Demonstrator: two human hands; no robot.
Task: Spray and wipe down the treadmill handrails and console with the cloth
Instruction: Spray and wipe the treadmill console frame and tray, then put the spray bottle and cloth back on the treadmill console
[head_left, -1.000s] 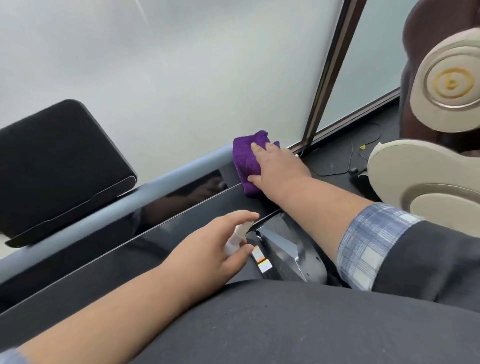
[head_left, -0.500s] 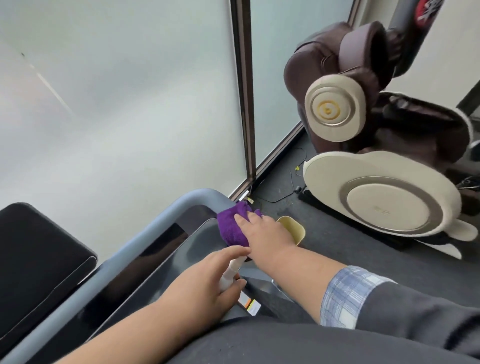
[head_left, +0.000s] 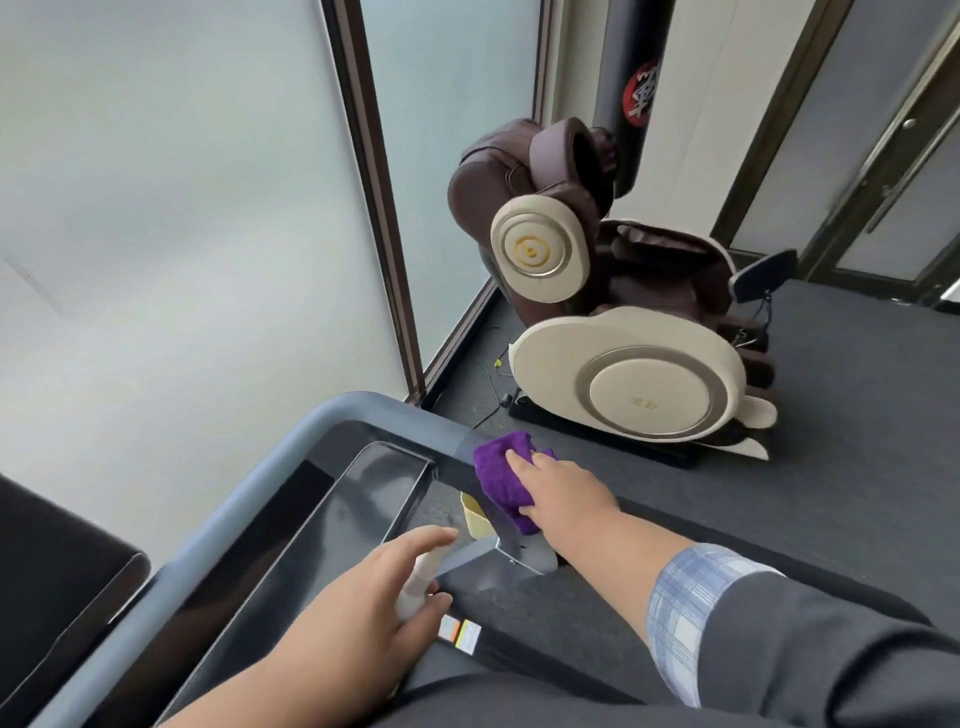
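1. A purple cloth (head_left: 501, 478) is pressed against the right end of the grey handrail (head_left: 332, 410), just past its rounded corner, by the right hand (head_left: 561, 499).
2. The fingers of the right hand are laid fairly straight over the top of the cloth; the thumb is seen at the cloth's lower edge. Whether the cloth is pinched underneath cannot be told.
3. A small white spray bottle (head_left: 421, 582) is gripped by the left hand (head_left: 358, 613). The fingers and thumb are curled round it, and the forefinger is extended above its top.
4. The spray bottle is held over the near right part of the console (head_left: 311, 525), close to the right forearm.
5. The console is seen as a glossy black panel enclosed by the handrail. A small beige cup-shaped part (head_left: 475, 517) is located between the console and the cloth.
6. A plaid cuff (head_left: 680, 608) under a dark sleeve is worn on the right arm.
7. A brown and cream massage chair (head_left: 623, 364) is placed on the dark floor (head_left: 841, 467) beyond the handrail, well apart from both hands.
8. Frosted glass panels (head_left: 182, 208) in dark frames are positioned behind the console.
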